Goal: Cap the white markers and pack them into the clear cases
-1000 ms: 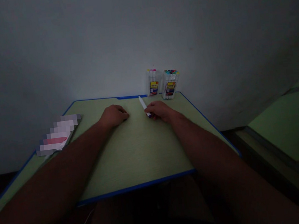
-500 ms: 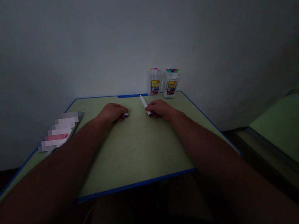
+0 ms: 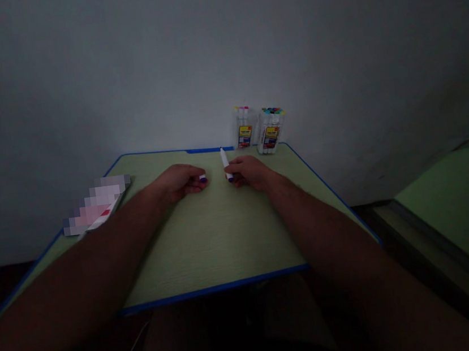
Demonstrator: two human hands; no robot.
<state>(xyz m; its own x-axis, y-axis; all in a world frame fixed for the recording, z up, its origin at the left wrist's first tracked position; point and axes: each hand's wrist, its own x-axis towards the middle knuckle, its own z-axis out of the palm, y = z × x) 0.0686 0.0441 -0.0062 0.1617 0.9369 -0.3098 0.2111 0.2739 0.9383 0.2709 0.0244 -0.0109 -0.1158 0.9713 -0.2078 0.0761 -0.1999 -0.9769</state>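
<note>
Between the thumb and fingers of my right hand (image 3: 248, 169) is a white marker (image 3: 225, 158) with a purple end toward me; its far tip points at the wall. My left hand (image 3: 182, 180) pinches a small white marker cap (image 3: 203, 177) with a purple end. Both hands are closed and held over the middle of the table (image 3: 220, 234), a short gap apart. The cap and the marker do not touch each other.
Two clear cases of markers stand at the table's back edge: one with a few markers (image 3: 243, 127), a fuller one (image 3: 270, 131) to its right. A blurred flat booklet (image 3: 99, 206) lies at the left. The wall (image 3: 169, 64) rises behind the table.
My left hand has moved slightly right with the cap, narrowing the gap to the marker. In my right hand the marker has shifted slightly left and stands more upright in view.
</note>
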